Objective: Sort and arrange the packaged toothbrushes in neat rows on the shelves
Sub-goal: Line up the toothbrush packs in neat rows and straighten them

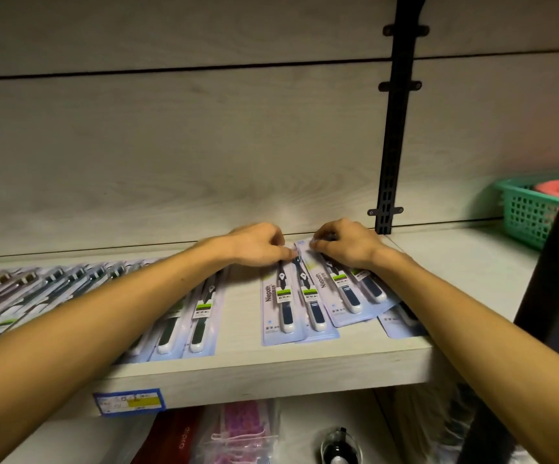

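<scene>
Left hand (258, 244) – right hand (345, 242), fingertips pinching toothbrush packs' (283, 309) top edges

Toothbrush packs (285, 306) on shelf (271, 373); basket (526, 212) right.

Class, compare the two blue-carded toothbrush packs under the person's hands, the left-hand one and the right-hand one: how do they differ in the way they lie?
The left blue-carded toothbrush pack lies nearly square to the shelf's front edge; the right blue-carded toothbrush pack is skewed, its bottom swung right. The left pack rests flat on the wood-grain shelf; the right one overlaps further packs. The left hand pinches the left pack's top, the right hand the right one's. Both hold two dark-handled brushes and read Niepoth.
</scene>
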{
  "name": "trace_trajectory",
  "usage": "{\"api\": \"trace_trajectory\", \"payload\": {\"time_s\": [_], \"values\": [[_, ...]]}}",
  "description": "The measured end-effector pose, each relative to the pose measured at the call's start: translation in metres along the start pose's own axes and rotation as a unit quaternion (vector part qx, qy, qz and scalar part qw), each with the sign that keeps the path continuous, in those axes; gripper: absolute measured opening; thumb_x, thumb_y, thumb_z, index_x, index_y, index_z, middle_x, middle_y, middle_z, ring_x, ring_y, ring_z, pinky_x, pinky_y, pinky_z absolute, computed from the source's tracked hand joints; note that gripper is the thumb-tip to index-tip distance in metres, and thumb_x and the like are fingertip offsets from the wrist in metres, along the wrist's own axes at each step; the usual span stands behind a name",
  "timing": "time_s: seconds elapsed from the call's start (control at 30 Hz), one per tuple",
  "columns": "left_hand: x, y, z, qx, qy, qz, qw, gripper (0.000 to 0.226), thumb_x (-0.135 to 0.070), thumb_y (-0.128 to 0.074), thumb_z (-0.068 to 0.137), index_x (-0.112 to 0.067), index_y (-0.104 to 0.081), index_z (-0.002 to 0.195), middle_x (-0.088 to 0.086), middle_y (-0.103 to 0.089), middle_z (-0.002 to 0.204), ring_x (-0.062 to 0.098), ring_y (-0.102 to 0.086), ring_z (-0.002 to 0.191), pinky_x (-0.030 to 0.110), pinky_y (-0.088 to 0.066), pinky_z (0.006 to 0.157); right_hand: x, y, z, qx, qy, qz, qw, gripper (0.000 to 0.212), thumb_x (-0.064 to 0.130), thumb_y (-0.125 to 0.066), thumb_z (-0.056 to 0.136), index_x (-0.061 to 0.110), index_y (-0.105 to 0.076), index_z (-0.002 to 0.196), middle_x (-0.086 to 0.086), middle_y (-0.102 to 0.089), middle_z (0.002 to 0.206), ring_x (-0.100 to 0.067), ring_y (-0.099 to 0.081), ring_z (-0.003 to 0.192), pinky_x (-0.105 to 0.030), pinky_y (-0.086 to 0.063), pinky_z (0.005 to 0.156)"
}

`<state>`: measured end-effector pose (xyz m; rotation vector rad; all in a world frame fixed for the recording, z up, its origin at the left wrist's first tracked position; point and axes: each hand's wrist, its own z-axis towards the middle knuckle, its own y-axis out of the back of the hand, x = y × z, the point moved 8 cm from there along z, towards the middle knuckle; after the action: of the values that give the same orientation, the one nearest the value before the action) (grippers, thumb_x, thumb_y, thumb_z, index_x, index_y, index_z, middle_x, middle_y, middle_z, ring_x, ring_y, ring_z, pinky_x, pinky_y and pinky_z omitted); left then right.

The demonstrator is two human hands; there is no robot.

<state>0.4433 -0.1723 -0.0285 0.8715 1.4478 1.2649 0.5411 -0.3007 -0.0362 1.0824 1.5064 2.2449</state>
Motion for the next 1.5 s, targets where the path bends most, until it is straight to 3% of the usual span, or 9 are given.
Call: {"api": "trace_trajectory", "payload": {"time_s": [0.1, 0.3, 0.43, 0.63, 0.87, 1.0, 1.17, 1.3, 1.5], "values": [[-0.009, -0.002, 0.000, -0.006, -0.027, -0.001, 1.000, 0.062, -0.059, -0.062, 0.090, -0.024, -0.054, 0.141, 0.000, -0.064, 0.131, 0.022, -0.062, 0.114, 0.039, -0.049, 0.100, 0.001, -0.002, 0.002, 0.008, -0.006, 0.018, 1.000, 0.029, 0.048, -0.057, 0.094, 0.030, -0.071, 0.112, 0.003, -0.072, 0.113, -0.020, -0.064, 0.107, -0.041, -0.049, 0.099], [-0.002, -0.002, -0.003, -0.015, -0.030, -0.072, 0.997, 0.029, -0.037, -0.074, 0.088, -0.016, -0.075, 0.108, 0.002, -0.074, 0.108, 0.024, -0.067, 0.101, 0.038, -0.052, 0.092, 0.002, -0.005, 0.002, 0.061, 0.019, 0.039, 0.997, 0.030, 0.044, -0.060, 0.094, 0.031, -0.067, 0.121, 0.001, -0.068, 0.119, -0.019, -0.062, 0.108, -0.038, -0.050, 0.100], [0.017, 0.006, -0.006, -0.051, 0.012, -0.091, 0.994, 0.023, -0.033, -0.076, 0.087, -0.015, -0.076, 0.102, 0.004, -0.075, 0.099, 0.023, -0.068, 0.096, 0.038, -0.053, 0.092, -0.002, -0.002, 0.002, 0.062, 0.023, 0.024, 0.998, 0.031, 0.045, -0.061, 0.094, 0.029, -0.068, 0.120, -0.001, -0.067, 0.116, -0.021, -0.063, 0.104, -0.038, -0.052, 0.094], [0.002, 0.003, -0.003, -0.072, -0.005, -0.127, 0.989, 0.019, -0.029, -0.074, 0.088, -0.014, -0.076, 0.099, 0.007, -0.075, 0.097, 0.027, -0.069, 0.096, 0.041, -0.053, 0.091, 0.014, -0.011, -0.002, 0.013, 0.023, -0.043, 0.999, 0.036, 0.060, -0.055, 0.091, 0.041, -0.065, 0.120, 0.008, -0.069, 0.120, -0.019, -0.059, 0.116, -0.040, -0.043, 0.102], [-0.004, -0.001, 0.009, -0.040, 0.009, 0.010, 0.999, 0.028, -0.039, -0.070, 0.090, -0.019, -0.073, 0.109, 0.002, -0.072, 0.109, 0.023, -0.064, 0.100, 0.037, -0.053, 0.091, 0.002, -0.001, 0.003, 0.050, 0.012, 0.125, 0.991, 0.040, 0.031, -0.062, 0.097, 0.012, -0.061, 0.132, -0.006, -0.063, 0.132, -0.021, -0.058, 0.122, -0.035, -0.043, 0.109], [-0.011, -0.005, 0.015, -0.039, -0.012, 0.014, 0.999, 0.034, -0.047, -0.059, 0.095, -0.024, -0.068, 0.118, 0.000, -0.069, 0.116, 0.024, -0.062, 0.105, 0.038, -0.052, 0.092, -0.008, 0.004, -0.007, 0.036, -0.009, 0.127, 0.991, 0.041, 0.034, -0.067, 0.094, 0.013, -0.064, 0.129, -0.004, -0.068, 0.123, -0.020, -0.061, 0.116, -0.031, -0.046, 0.102], [-0.023, -0.013, 0.020, -0.057, -0.036, -0.006, 0.998, 0.039, -0.056, -0.041, 0.097, -0.030, -0.068, 0.109, 0.002, -0.069, 0.118, 0.027, -0.060, 0.103, 0.034, -0.051, 0.084, -0.017, 0.002, -0.020, 0.021, -0.018, 0.118, 0.993, 0.051, 0.034, -0.063, 0.096, 0.013, -0.052, 0.142, -0.004, -0.058, 0.140, -0.017, -0.055, 0.125, -0.025, -0.039, 0.099], [-0.026, -0.016, 0.019, -0.068, -0.070, 0.015, 0.995, 0.054, -0.069, -0.047, 0.092, -0.033, -0.063, 0.127, 0.007, -0.065, 0.118, 0.027, -0.058, 0.105, 0.033, -0.047, 0.081, -0.015, 0.003, -0.020, 0.005, -0.004, 0.099, 0.995, 0.047, 0.030, -0.058, 0.100, 0.011, -0.052, 0.142, -0.007, -0.058, 0.140, -0.014, -0.054, 0.122, -0.024, -0.041, 0.097], [-0.012, -0.015, 0.021, -0.079, -0.024, -0.062, 0.995, 0.039, -0.060, -0.060, 0.089, -0.033, -0.069, 0.116, 0.001, -0.067, 0.122, 0.026, -0.059, 0.111, 0.036, -0.051, 0.091, -0.014, 0.002, -0.016, -0.016, 0.004, 0.067, 0.998, 0.036, 0.028, -0.057, 0.100, 0.016, -0.059, 0.134, -0.003, -0.063, 0.131, -0.018, -0.057, 0.118, -0.027, -0.042, 0.093]]}}
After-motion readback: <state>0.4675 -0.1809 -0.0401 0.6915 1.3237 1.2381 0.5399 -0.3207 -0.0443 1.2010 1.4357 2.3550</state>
